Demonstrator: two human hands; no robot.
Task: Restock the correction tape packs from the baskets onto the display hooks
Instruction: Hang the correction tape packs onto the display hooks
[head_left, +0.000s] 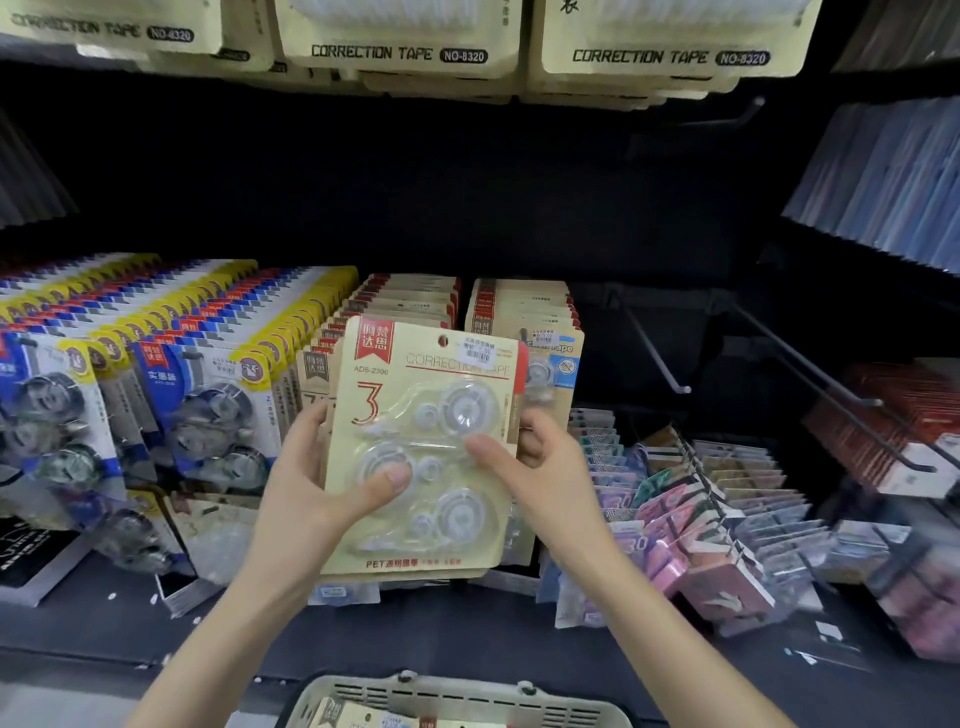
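Observation:
A beige correction tape pack (431, 410) with a red "3" and three clear dispensers is upright in front of the display. My left hand (322, 478) grips its left edge, thumb on the blister. My right hand (530, 457) pinches its right edge, thumb across the front. Just behind it hang two rows of the same beige packs (415, 296) on hooks. A beige basket (457, 701) with more packs sits at the bottom edge, below my arms.
Blue and yellow tape packs (156, 364) fill the hooks on the left. Two bare hooks (660, 358) stick out to the right of the beige rows. Colourful small packs (691, 499) hang lower right. Large "CORRECTION TAPE" packs (400, 52) hang overhead.

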